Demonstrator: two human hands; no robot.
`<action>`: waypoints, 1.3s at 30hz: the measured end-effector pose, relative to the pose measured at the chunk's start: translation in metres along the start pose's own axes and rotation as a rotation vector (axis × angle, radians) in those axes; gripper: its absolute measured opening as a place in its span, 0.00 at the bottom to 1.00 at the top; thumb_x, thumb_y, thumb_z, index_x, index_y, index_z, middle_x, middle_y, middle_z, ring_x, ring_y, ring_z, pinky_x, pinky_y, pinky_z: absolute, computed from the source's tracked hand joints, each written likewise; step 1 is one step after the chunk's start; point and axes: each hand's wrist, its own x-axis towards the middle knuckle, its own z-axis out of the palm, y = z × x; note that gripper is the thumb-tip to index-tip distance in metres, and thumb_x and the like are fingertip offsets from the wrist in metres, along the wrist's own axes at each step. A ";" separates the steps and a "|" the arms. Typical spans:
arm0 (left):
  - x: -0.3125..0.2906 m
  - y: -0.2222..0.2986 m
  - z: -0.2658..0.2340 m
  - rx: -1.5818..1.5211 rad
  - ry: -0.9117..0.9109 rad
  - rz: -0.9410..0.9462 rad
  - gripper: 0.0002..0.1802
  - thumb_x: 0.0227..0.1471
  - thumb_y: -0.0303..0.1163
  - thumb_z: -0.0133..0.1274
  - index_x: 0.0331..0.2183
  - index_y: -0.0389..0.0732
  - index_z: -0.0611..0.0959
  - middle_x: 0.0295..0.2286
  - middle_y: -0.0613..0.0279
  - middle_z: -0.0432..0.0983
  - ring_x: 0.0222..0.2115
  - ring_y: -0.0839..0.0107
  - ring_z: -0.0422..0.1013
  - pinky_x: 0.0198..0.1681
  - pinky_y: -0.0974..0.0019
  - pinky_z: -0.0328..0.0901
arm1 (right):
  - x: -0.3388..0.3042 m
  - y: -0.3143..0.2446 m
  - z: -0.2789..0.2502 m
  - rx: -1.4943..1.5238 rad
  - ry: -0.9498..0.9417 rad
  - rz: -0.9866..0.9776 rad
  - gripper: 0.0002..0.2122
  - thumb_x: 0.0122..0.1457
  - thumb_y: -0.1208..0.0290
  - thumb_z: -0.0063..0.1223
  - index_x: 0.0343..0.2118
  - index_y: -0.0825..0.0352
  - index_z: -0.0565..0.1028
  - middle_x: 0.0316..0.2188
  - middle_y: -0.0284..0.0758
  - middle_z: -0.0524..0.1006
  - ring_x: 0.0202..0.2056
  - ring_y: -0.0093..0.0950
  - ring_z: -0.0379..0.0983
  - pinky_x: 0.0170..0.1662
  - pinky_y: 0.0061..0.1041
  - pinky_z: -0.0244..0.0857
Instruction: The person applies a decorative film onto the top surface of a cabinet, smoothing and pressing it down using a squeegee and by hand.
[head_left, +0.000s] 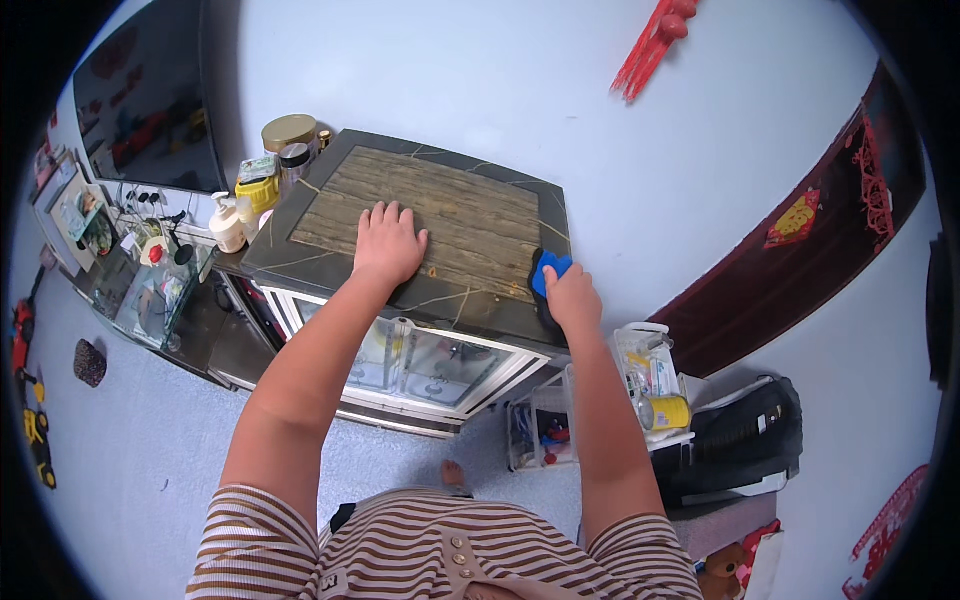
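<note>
A dark cabinet [420, 310] with glass doors and white frames stands in front of me. Set into its top is a brown wood-grain panel [430, 205] with a few small orange-yellow specks on it. My left hand [391, 243] lies palm down on the panel's front part, fingers stretched out and holding nothing. At the right edge of the top, my right hand [574, 298] is closed round a blue-and-black pad [552, 268]. The pad's dark side faces the cabinet top, and my fingers cover part of it.
To the left are a pump bottle [228, 224], lidded jars [290, 132], a wall screen [150, 95] and a glass stand [150, 295]. On the right stand a white storage rack [655, 370] and a black bag [740, 430]. A dark red door [770, 240] is beyond.
</note>
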 end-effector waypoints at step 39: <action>-0.004 -0.004 -0.006 -0.030 0.069 0.034 0.27 0.60 0.48 0.55 0.55 0.42 0.78 0.57 0.55 0.71 0.62 0.55 0.63 0.66 0.47 0.55 | 0.185 -0.027 0.038 0.082 -0.060 0.103 0.29 0.68 0.45 0.50 0.55 0.70 0.75 0.56 0.49 0.78 0.57 0.46 0.76 0.59 0.46 0.70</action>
